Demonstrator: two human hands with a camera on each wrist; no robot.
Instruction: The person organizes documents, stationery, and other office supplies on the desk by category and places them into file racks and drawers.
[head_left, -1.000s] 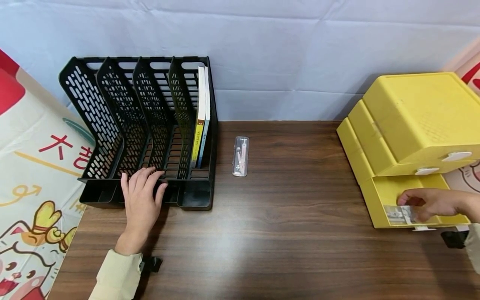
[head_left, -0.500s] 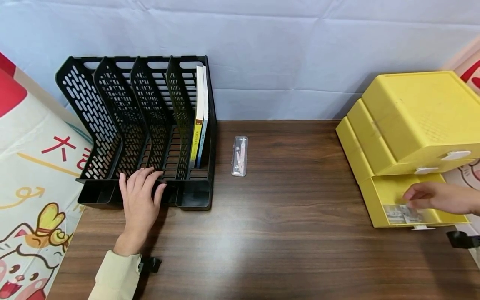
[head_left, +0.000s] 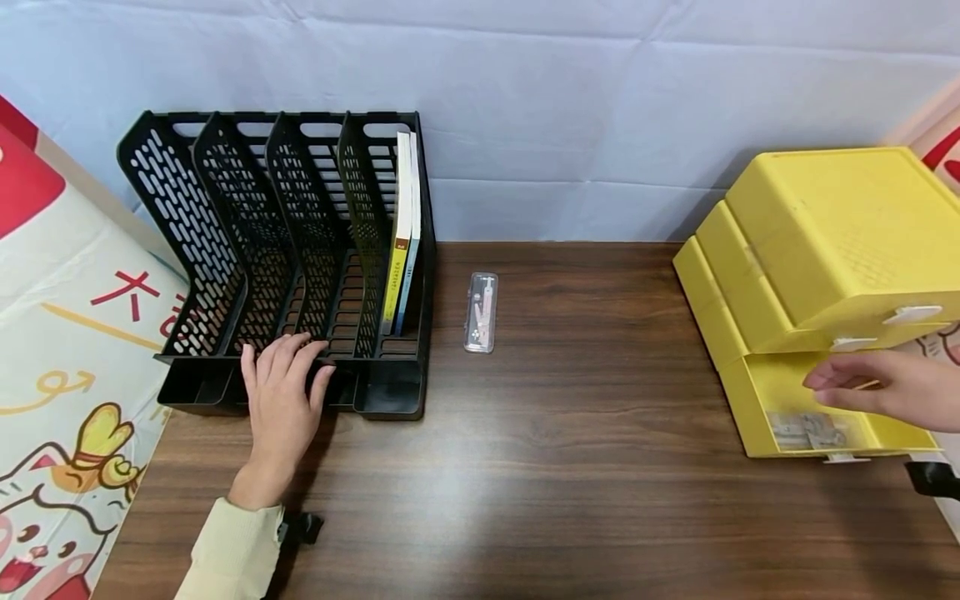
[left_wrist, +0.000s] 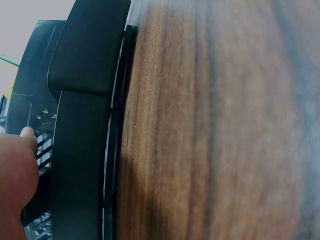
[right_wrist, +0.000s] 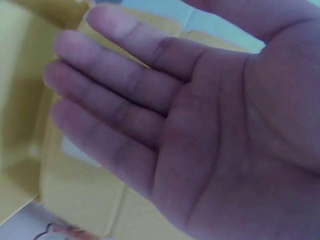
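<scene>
My left hand (head_left: 281, 404) rests on the front edge of a black file organizer (head_left: 390, 392), its fingers over the lip of the front trays. In the left wrist view the thumb (left_wrist: 29, 137) shows beside the organizer's black front wall (left_wrist: 77, 165). On the right, my right hand (head_left: 888, 387) hovers over the pulled-out bottom drawer (head_left: 780, 379) of a yellow drawer unit (head_left: 877, 217). Its palm (right_wrist: 210, 135) is bare in the right wrist view, with the fingers nearly straight. Small clear packets (head_left: 806, 431) lie at the drawer's front, below the hand.
Two thin books (head_left: 399, 250) stand in the organizer's right-hand slot. A clear case with a pink compass set (head_left: 481, 313) lies on the wooden table (head_left: 585, 400) between organizer and drawers. A pale cloth (head_left: 540, 117) hangs behind; a printed cloth (head_left: 60, 467) is at left.
My right hand has let go of the clear packet in the drawer, risen off it and drawn back to the right, fingers straightening. The left hand stays in place.
</scene>
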